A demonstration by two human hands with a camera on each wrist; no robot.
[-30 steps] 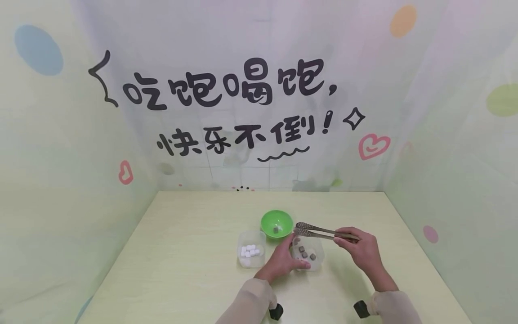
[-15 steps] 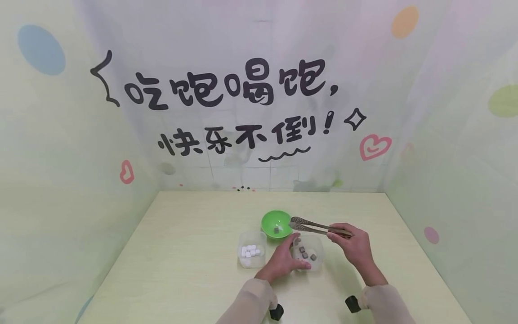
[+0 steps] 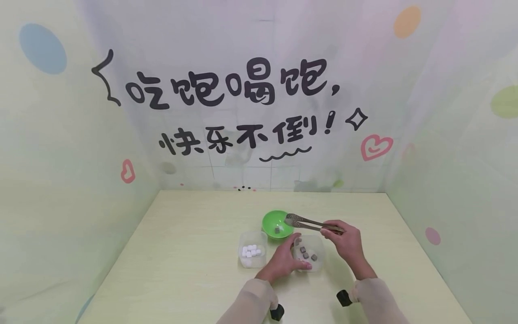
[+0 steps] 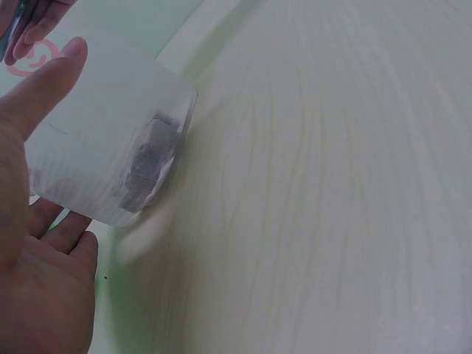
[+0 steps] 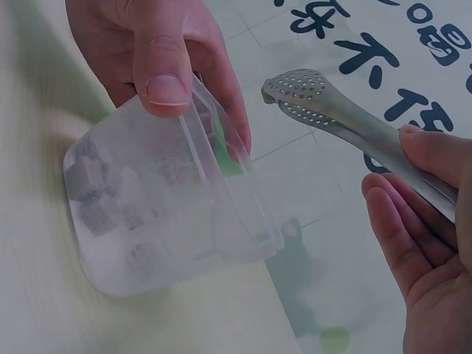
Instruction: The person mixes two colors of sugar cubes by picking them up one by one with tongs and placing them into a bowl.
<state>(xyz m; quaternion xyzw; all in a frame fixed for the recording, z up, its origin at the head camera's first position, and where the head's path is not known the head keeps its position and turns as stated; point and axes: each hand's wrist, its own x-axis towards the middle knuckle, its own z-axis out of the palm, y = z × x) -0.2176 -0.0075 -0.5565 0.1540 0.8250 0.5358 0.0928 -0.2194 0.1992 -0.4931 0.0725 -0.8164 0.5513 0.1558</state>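
My right hand (image 3: pixel 349 243) grips metal food tongs (image 3: pixel 311 223) with perforated tips. The tips overlap the right rim of the green bowl (image 3: pixel 269 220) in the head view. A small brownish piece (image 5: pixel 268 95) shows between the tips in the right wrist view. In the bowl lies a grey cube (image 3: pixel 277 230). My left hand (image 3: pixel 281 262) holds a clear plastic container (image 5: pixel 169 236) by its side, thumb near the front and fingers around the back. Several grey cubes (image 3: pixel 305 255) lie on that container's bottom.
Left of my left hand, a second clear container (image 3: pixel 243 238) holds several white cubes (image 3: pixel 252 250). All of these stand on a pale wooden table (image 3: pixel 182 256). A printed cloth backdrop (image 3: pixel 210 175) hangs behind and at both sides.
My right hand and the tongs have moved left, so the tips went from beside the bowl to over its right rim. My left hand stays on the container.
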